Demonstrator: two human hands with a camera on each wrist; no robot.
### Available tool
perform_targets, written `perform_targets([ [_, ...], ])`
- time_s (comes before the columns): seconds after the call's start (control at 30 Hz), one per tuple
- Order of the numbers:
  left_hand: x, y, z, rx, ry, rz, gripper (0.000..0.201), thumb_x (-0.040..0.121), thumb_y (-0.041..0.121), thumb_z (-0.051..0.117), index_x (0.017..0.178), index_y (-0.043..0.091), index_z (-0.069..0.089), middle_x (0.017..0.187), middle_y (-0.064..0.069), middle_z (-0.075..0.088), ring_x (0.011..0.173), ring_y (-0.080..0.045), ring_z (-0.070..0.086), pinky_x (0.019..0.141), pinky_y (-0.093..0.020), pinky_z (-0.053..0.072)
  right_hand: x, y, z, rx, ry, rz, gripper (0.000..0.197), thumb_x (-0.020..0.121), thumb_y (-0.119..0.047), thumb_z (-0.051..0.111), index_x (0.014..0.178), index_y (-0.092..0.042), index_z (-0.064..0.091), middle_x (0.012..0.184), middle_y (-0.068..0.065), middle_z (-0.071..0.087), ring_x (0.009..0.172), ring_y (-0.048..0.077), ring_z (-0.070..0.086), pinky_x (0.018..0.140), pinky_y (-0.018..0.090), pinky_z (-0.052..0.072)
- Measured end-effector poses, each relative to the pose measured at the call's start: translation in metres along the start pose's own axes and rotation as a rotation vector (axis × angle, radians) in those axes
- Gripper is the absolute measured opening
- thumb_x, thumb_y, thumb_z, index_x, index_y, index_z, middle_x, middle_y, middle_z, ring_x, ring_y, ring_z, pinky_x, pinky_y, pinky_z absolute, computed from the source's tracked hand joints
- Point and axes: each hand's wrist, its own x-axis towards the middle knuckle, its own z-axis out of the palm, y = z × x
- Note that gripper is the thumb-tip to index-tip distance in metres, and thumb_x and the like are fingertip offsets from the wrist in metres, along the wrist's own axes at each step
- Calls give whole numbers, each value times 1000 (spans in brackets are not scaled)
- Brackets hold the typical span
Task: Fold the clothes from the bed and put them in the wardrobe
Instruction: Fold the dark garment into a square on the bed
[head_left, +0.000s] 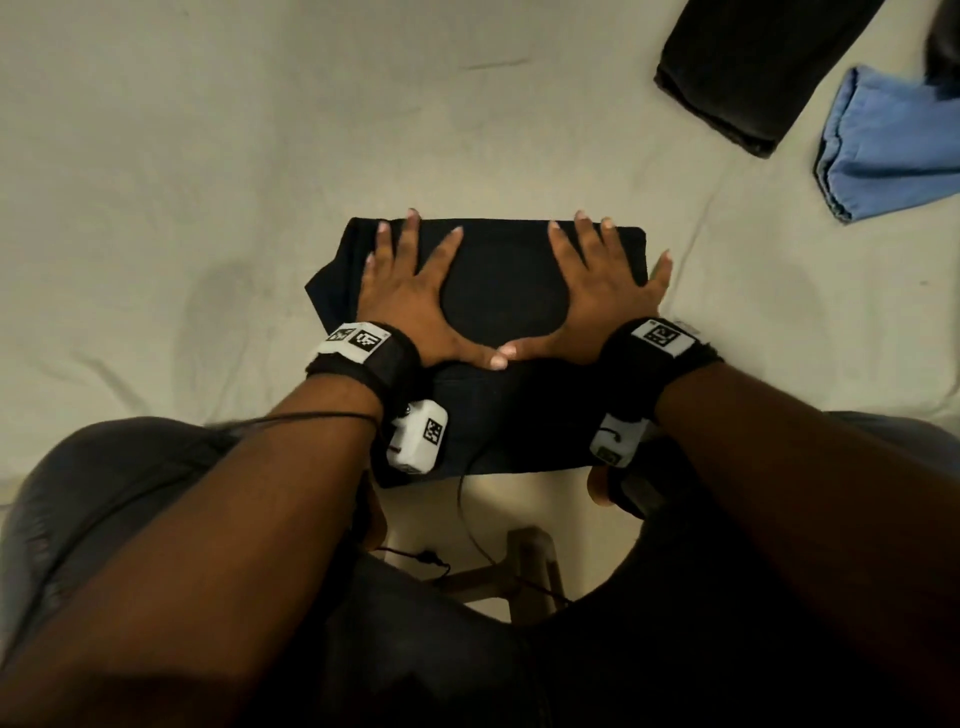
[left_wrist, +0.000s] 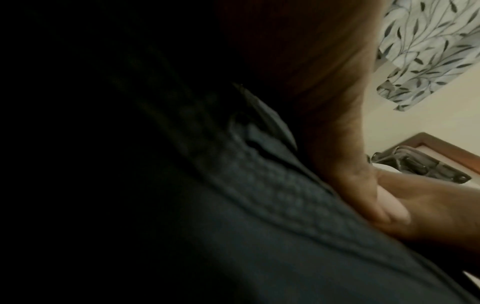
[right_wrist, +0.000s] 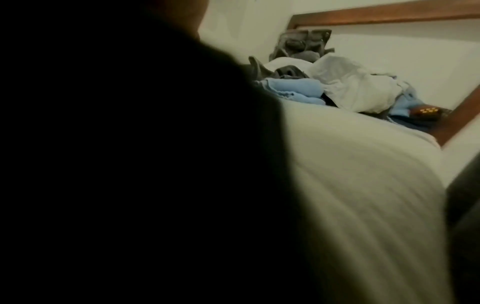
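Both my hands, the left hand (head_left: 410, 306) and the right hand (head_left: 587, 306), lie flat with fingers spread on the folded black cloth garment (head_left: 498, 291). They grip nothing, and the thumbs touch. The garment lies on the pale cream bed sheet (head_left: 208, 182).

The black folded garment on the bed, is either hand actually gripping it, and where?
Neither grips it. The left hand and right hand lie flat with fingers spread, pressing on top of the black folded garment.
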Motion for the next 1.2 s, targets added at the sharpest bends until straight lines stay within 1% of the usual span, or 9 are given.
perform_targets([
  [0.23,-14,-1,-16,30,-33,-174,157,22,108,50,156,50,-9,166,2,-28,150,-29,-31,111,-76,-12,-10,15,-13,22,-59,96,156,31,-107,51,153,-44,-22,163,-9,-32,148,30,-34,111,77,-8],
  [0.37,-49,23,-21,184,5,41,159,29,101,62,157,44,-12,168,-2,-21,151,-35,-26,116,-70,-9,-43,-9,-12,-125,68,-117,161,30,-107,51,155,-37,-23,164,-3,-30,149,32,-31,110,75,-11],
  [0.47,-80,36,19,315,-102,208,165,36,90,74,159,28,-18,168,0,-21,153,-33,-22,119,-65,-5,-72,-30,26,-231,-20,-266,166,35,-96,66,157,-26,-23,165,-2,-29,150,31,-29,115,73,-7],
  [0.53,-90,26,44,323,-92,211,163,40,91,73,157,29,-22,168,0,-20,154,-31,-18,121,-62,-6,-79,-25,47,-192,-40,-274,160,39,-98,62,157,-28,-20,166,-3,-23,153,28,-23,118,70,-1],
  [0.7,-109,-10,40,240,-60,57,160,37,85,80,151,48,-26,164,7,-30,153,-28,-22,120,-65,-4,-95,11,42,-134,-30,-138,150,42,-102,57,155,-41,-21,166,-10,-23,154,21,-19,119,68,-2],
  [0.87,-143,-41,36,204,-129,-169,170,34,74,90,144,48,-37,160,0,-39,151,-38,-26,118,-71,3,-123,27,35,-120,-76,2,155,39,-99,64,151,-43,-28,163,-7,-32,152,28,-26,116,72,0],
  [0.97,-160,-24,46,312,-15,64,168,38,77,87,146,44,-39,160,-2,-39,150,-37,-28,117,-70,-1,-140,0,47,-198,-5,-167,154,43,-96,67,150,-43,-31,162,-4,-34,151,31,-27,116,71,1],
  [1.07,-171,-1,71,436,-38,432,151,59,77,78,142,44,-43,164,1,-32,153,-30,-20,121,-61,-1,-154,-26,76,-305,-57,-346,142,57,-89,68,160,-33,-11,164,-3,-30,153,29,-22,119,69,6],
  [1.2,-181,-20,79,408,-103,337,129,71,82,64,154,41,-26,167,7,-24,156,-24,-12,125,-55,5,-160,-4,66,-212,-36,-259,127,68,-72,76,160,-38,-4,169,-5,-9,156,26,-2,123,53,13],
])
